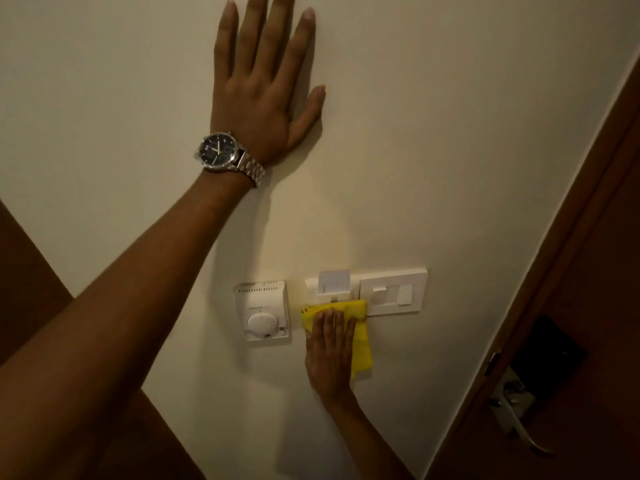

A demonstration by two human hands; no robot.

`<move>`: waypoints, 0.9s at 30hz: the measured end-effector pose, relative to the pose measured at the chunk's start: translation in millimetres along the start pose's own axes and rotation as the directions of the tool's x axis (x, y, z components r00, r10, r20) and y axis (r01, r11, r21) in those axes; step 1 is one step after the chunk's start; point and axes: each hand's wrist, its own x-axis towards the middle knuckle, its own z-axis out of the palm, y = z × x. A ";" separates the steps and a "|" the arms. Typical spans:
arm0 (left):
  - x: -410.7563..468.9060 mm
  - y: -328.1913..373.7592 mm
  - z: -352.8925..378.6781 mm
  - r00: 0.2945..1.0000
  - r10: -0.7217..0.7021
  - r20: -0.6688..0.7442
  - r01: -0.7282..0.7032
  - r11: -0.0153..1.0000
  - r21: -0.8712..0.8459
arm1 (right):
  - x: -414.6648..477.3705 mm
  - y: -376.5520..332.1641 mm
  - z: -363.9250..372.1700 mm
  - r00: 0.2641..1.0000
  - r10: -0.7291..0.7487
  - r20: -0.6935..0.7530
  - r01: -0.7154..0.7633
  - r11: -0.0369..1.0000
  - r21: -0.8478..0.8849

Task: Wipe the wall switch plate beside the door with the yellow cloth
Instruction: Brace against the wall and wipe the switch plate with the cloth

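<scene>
A white switch plate (393,292) is fixed to the cream wall, with a key-card holder (332,284) joined to its left end. My right hand (329,351) presses a folded yellow cloth (360,337) flat against the wall, over the lower edge of the card holder and the plate's bottom left corner. The cloth hangs down to the right of my fingers. My left hand (266,81) lies flat on the wall high above, fingers spread, holding nothing. A metal wristwatch (221,154) is on that wrist.
A white thermostat with a round dial (262,310) sits just left of the cloth. A brown wooden door (588,306) with a metal lever handle (519,420) and dark lock panel stands at the right. A dark brown surface (31,289) shows at the lower left.
</scene>
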 end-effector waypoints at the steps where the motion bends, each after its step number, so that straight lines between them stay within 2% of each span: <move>1: 0.5 0.0 0.1 1.000 0.000 -0.006 0.000 1.000 0.006 | 9.2 -1.0 0.6 0.999 0.040 -0.013 -0.040 0.999 0.021; 5: -1.7 1.4 -1.9 0.999 -0.024 -0.022 0.023 1.000 -0.012 | 13.1 -6.5 3.3 0.983 0.183 -0.019 -0.180 0.978 0.108; 9: 0.6 1.1 -8.5 0.997 -0.013 0.071 0.013 1.000 -0.004 | -20.2 7.5 0.4 0.975 0.222 0.006 -0.222 0.975 0.028; 11: 0.5 2.0 -8.5 0.998 -0.021 0.051 0.021 1.000 0.005 | -8.6 3.8 -1.1 0.972 0.235 -0.003 -0.235 0.971 0.030; 13: -3.3 3.1 -4.9 1.000 -0.020 0.007 0.020 1.000 -0.013 | 6.7 -4.8 3.1 0.966 0.259 -0.006 -0.257 0.961 0.102; 16: -5.3 3.1 -3.8 0.999 -0.020 -0.033 0.019 0.999 -0.036 | 10.0 -4.8 8.3 0.975 0.223 -0.011 -0.220 0.969 0.112; 19: -1.8 3.4 -7.2 1.000 -0.026 0.015 0.027 0.999 -0.041 | -20.3 5.8 3.0 0.991 0.125 0.039 -0.127 0.991 0.032; 21: -1.1 2.8 -6.7 1.000 -0.018 0.022 0.019 1.000 -0.023 | -19.9 1.9 1.9 0.991 0.125 0.045 -0.126 0.992 0.027; 24: -5.4 2.0 -3.4 1.000 -0.010 -0.021 0.010 0.999 -0.037 | 14.6 -16.8 5.6 0.988 0.155 -0.008 -0.153 0.982 0.109; 27: -6.8 2.4 -3.0 0.999 -0.014 -0.036 0.012 0.998 -0.060 | 12.3 -20.9 10.7 0.987 0.162 -0.008 -0.161 0.984 0.081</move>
